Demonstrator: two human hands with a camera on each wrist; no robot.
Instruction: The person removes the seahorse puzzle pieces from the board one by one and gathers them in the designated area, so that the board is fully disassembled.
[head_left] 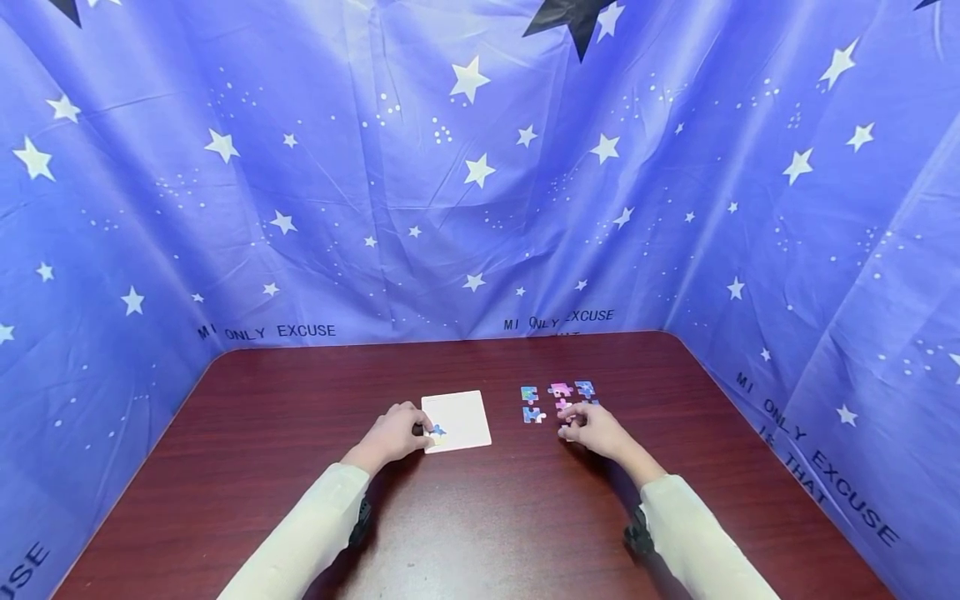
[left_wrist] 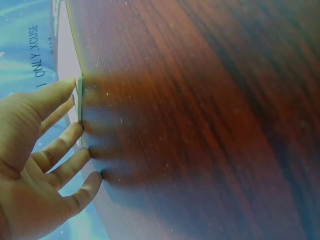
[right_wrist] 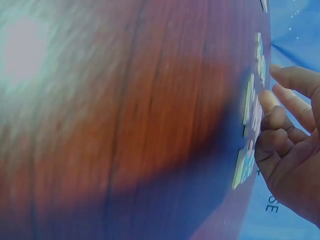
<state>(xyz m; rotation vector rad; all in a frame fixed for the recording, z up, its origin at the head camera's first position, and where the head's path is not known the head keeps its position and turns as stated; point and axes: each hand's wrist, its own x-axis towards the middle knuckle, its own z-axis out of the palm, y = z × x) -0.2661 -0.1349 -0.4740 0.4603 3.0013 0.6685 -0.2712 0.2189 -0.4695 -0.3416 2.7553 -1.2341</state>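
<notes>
In the head view a white square board lies on the table with a blue puzzle piece near its near left corner. My left hand rests at the board's left side. Its thumb and index fingertips touch the board on either side of the blue piece. The left wrist view has the other fingertips down at the table by the board's edge. My right hand is over the loose puzzle pieces, thumb and index finger apart. Its palm partly hides some pieces, and no piece shows held in the right wrist view.
Several pink and blue pieces, among them a pink one and a blue one, lie right of the board. The brown table ends at a blue star-printed curtain behind and on both sides.
</notes>
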